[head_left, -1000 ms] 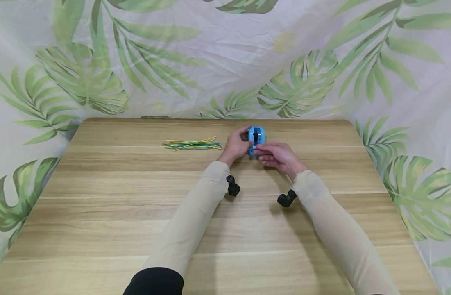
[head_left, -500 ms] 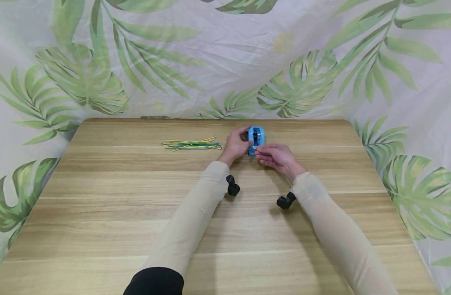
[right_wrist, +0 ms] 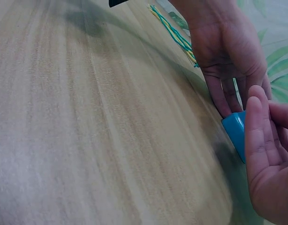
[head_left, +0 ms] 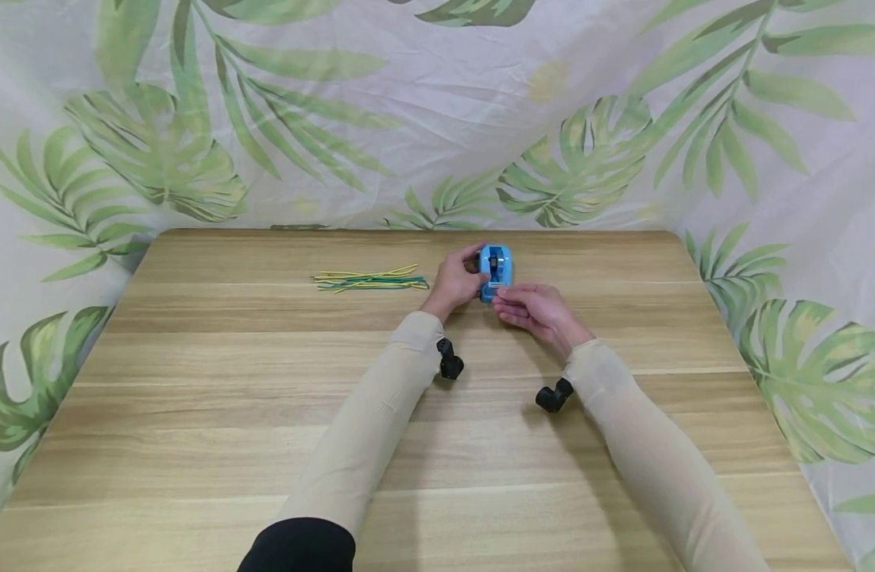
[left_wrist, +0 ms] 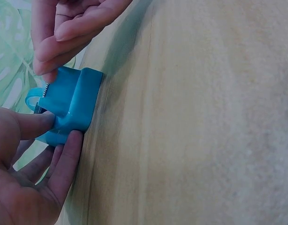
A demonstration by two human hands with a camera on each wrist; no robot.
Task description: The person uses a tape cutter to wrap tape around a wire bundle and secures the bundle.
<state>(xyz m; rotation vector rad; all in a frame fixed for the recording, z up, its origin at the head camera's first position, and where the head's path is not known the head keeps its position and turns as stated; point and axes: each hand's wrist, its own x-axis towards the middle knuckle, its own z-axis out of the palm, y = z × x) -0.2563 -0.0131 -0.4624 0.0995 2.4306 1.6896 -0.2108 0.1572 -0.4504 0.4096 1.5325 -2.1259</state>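
A blue tape dispenser (head_left: 496, 266) stands near the back of the table, its serrated cutter (left_wrist: 45, 89) showing in the left wrist view. My left hand (head_left: 458, 278) grips the dispenser from its left side, thumb near the cutter and fingers around the base. At the dispenser's front end, my right hand (head_left: 537, 310) has thumb and index finger pinched together on the tape's end, other fingers loosely bent. The clear tape is too faint to make out between the fingertips. In the right wrist view, the right fingers (right_wrist: 259, 131) hide most of the dispenser.
A loose bundle of yellow and green thin sticks or wires (head_left: 369, 280) lies left of my left hand. The wooden table (head_left: 265, 445) ends at the back against a leaf-patterned cloth (head_left: 437, 119). A small black camera sits on each wrist.
My right hand has drawn back slightly from the dispenser's front, towards me. My left hand keeps its grip, and the dispenser stays practically in place.
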